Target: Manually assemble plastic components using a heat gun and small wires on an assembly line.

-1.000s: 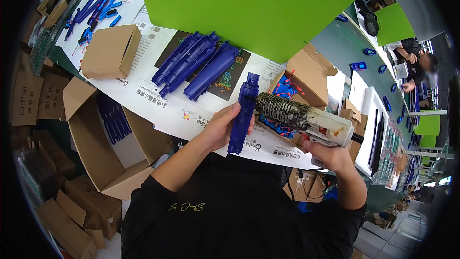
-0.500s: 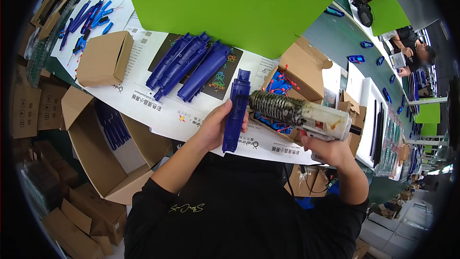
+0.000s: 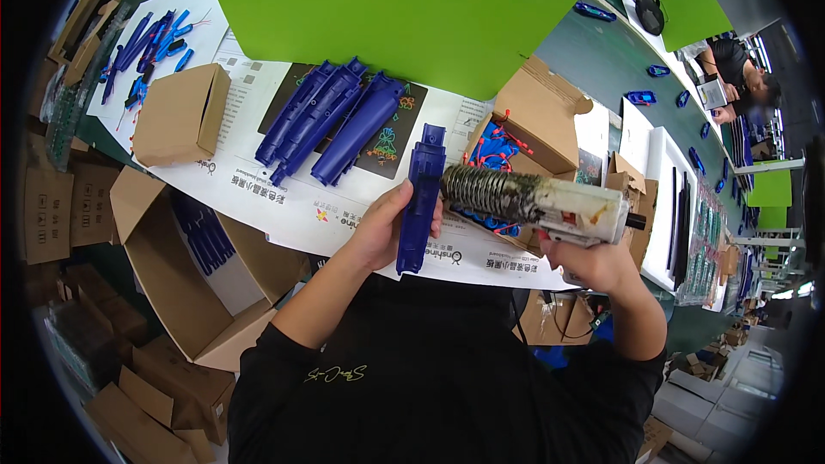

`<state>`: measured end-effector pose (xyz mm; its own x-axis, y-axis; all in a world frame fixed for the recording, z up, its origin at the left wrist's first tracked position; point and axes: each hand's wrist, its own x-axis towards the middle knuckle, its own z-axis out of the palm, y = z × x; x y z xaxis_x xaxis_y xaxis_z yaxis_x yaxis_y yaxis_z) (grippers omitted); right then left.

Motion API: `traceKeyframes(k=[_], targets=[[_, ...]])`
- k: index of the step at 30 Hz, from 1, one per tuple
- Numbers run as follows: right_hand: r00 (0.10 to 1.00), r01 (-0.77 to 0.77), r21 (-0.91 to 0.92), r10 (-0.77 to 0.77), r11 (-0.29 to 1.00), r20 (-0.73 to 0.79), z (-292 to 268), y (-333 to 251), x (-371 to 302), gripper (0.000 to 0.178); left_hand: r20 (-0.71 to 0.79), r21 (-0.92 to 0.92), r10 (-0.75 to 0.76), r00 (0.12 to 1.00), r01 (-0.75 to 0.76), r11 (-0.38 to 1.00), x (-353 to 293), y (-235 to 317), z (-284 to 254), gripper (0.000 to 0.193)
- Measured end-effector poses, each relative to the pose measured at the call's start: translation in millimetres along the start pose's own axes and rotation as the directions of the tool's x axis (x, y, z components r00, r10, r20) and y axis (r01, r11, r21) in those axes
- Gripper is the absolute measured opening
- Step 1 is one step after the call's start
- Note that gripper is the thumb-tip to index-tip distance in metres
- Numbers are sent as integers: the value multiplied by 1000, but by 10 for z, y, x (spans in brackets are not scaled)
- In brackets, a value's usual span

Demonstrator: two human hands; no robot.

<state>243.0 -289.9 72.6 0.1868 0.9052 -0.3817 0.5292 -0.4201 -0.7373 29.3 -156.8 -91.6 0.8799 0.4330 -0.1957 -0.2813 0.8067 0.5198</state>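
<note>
My left hand [image 3: 378,225] is closed around a long dark-blue plastic shell half [image 3: 420,206], holding it nearly upright above the table's near edge. My right hand [image 3: 591,263] grips the handle of a stained white hot glue gun [image 3: 563,206] with a metal coil round its front. The gun points left, and its nozzle end is at the shell's right edge; whether they touch, I cannot tell. Beyond my left hand, several similar blue shells [image 3: 320,116] lie side by side on a dark drawing board [image 3: 388,151].
An open carton [image 3: 541,125] of blue parts with red wires stands behind the glue gun. A small closed box [image 3: 179,116] is at left, below wired blue pieces [image 3: 174,34]. A large open carton [image 3: 163,288] stands lower left. A green panel [image 3: 387,17] rises at the back.
The nozzle end has drawn back slightly from over the shell to its right edge. Both hands keep their grips, and the whole view has shifted a little.
</note>
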Motion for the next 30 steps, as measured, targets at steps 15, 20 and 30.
traceKeyframes(k=[15,20,30], targets=[[996,-86,7,86,996,-28,-60,-141,107,34,15,-9,3,1000,-3,1000,12,49,78,47],[996,-85,41,85,996,3,-92,-235,104,34,8,-23,7,1000,-7,1000,10,43,78,53],[993,22,332,17,943,-113,-265,-62,-17,33,-68,-91,125,990,-131,987,-10,65,73,56]])
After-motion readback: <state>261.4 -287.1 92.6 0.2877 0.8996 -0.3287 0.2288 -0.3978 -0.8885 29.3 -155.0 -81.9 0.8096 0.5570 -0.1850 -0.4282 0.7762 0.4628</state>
